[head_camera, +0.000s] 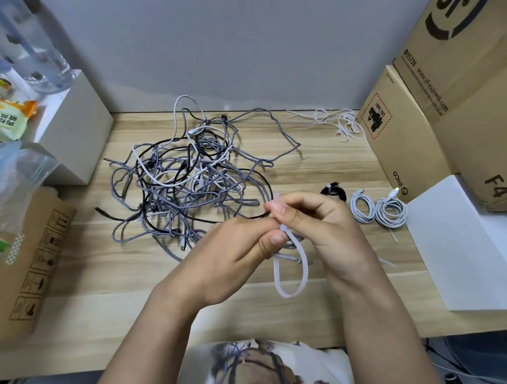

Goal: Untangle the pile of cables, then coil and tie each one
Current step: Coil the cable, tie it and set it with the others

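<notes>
A tangled pile of cables (185,177), grey braided, black and white, lies on the wooden table (106,283) left of centre. My left hand (234,250) and my right hand (313,221) meet above the table in front of the pile. Both pinch a white cable tie (290,265), which hangs down in a loop between them. A cable under the hands is mostly hidden. To the right lie a coiled black cable (334,190) and two coiled white cables (362,206) (391,211).
Loose white ties (336,120) lie at the back right. Cardboard boxes (450,98) stand along the right side, with a white box (461,256) in front. A white box (72,126), snack bags and a cardboard box (27,257) crowd the left.
</notes>
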Available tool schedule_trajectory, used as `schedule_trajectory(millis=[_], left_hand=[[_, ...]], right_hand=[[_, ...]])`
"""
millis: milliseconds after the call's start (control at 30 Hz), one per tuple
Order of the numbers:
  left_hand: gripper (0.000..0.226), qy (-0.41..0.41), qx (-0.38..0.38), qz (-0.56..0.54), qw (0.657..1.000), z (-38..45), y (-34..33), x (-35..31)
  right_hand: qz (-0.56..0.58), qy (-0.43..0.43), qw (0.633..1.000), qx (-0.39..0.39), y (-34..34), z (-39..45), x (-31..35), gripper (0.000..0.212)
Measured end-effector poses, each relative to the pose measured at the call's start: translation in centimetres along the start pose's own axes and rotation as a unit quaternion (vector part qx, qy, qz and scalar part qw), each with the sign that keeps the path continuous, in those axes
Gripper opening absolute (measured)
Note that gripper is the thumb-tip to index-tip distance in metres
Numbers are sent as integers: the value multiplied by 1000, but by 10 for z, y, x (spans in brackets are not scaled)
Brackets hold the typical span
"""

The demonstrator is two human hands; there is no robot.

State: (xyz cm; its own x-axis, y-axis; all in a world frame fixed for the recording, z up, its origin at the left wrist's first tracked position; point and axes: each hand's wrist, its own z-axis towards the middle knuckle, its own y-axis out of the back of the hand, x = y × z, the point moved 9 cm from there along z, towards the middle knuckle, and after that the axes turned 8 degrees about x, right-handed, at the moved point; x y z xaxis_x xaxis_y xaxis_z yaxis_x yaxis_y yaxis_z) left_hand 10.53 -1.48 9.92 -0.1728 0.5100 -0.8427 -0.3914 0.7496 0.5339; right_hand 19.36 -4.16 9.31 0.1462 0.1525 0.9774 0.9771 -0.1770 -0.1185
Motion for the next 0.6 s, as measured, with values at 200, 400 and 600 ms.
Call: schedule_trajectory(millis=[200, 400, 600], left_hand=[[53, 4, -8, 18, 1000, 3, -10, 5], [41, 28, 3, 43, 999, 8, -32, 14], [58, 82, -89, -253, 960, 11, -31, 38]], right_hand=[[-1, 62, 998, -32, 6, 11, 14, 11], [80, 101, 990, -58, 9, 19, 34, 15], [157, 166, 974, -8, -26, -1, 53, 21]])
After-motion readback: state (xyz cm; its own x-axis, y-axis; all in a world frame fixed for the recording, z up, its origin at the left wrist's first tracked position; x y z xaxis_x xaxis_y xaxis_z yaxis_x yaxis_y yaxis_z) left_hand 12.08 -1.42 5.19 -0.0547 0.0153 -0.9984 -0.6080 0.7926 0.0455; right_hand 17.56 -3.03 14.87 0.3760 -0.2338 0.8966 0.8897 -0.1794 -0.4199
